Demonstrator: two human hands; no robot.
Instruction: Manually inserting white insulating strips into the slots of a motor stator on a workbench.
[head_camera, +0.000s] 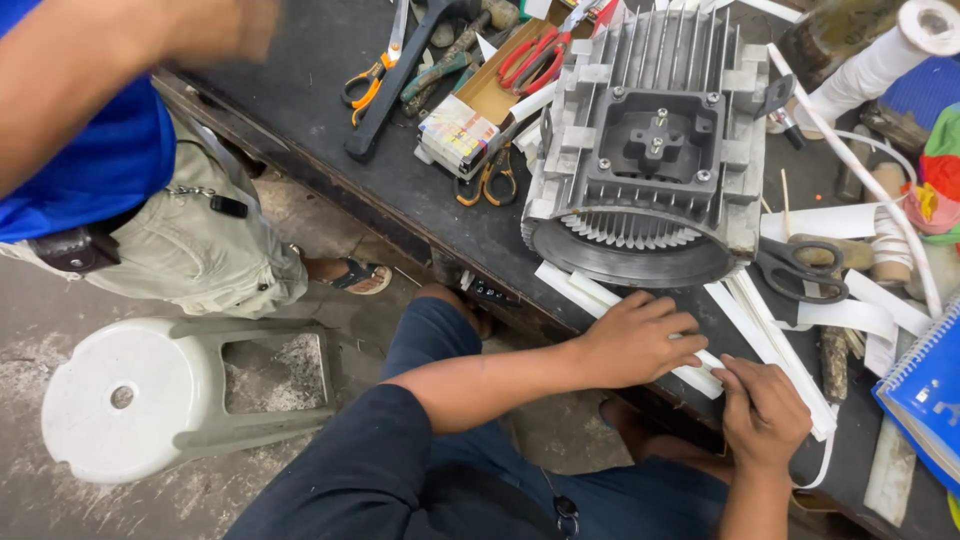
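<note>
My left hand (632, 340) lies flat on a long white paper strip (580, 290) at the front edge of the dark workbench (330, 130), pressing it down. My right hand (763, 410) pinches the near end of the same strip, fingers closed on it. Just behind both hands stands a grey finned electric motor housing (650, 140), its toothed stator opening facing me. More white strips (775, 345) lie fanned out to the right of my hands.
Black scissors (800, 268) lie right of the motor. Orange-handled scissors (368, 85), red pliers (530, 55) and a small box (457, 133) sit at the back. A blue notebook (925, 390) is far right. Another person in a blue shirt (90, 140) stands left, beside a white plastic stool (150, 395).
</note>
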